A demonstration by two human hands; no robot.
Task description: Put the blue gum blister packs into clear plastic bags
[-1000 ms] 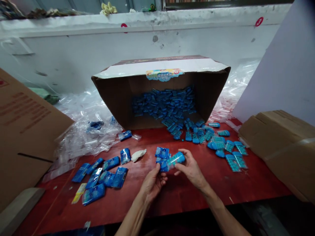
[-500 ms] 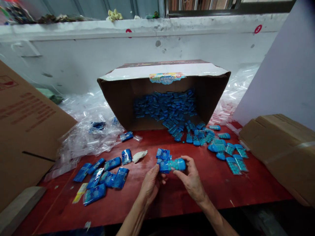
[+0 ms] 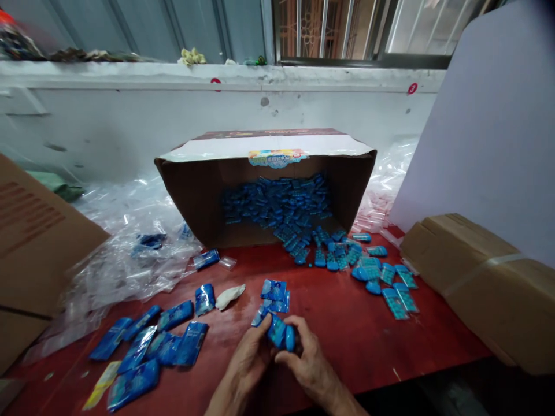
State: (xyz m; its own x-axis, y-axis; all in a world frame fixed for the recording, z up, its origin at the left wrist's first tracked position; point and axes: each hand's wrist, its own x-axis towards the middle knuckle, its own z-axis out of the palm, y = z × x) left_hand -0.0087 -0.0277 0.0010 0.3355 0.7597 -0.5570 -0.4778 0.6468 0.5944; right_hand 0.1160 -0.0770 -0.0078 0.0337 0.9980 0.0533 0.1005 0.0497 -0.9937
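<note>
The blue container (image 3: 290, 338) sits with the blue wrapper (image 3: 276, 330) between your hands, above the counter (image 3: 347, 329). Your left hand (image 3: 249, 355) pinches the wrapper; your right hand (image 3: 310, 361) curls around the container. Flat wrappers (image 3: 273, 289) lie just beyond; the carton (image 3: 186, 196) stands behind.

A red tabletop (image 3: 347, 346) spreads beneath and around the fingers (image 3: 300, 325). Beyond them stands a stained white wall (image 3: 130, 127) topped by a ledge (image 3: 130, 76); higher, grey-blue ribbed panels (image 3: 130, 29) adjoin a barred, metal-framed window (image 3: 333, 32). A pale lilac board (image 3: 485, 133) rises right of the fingers.
</note>
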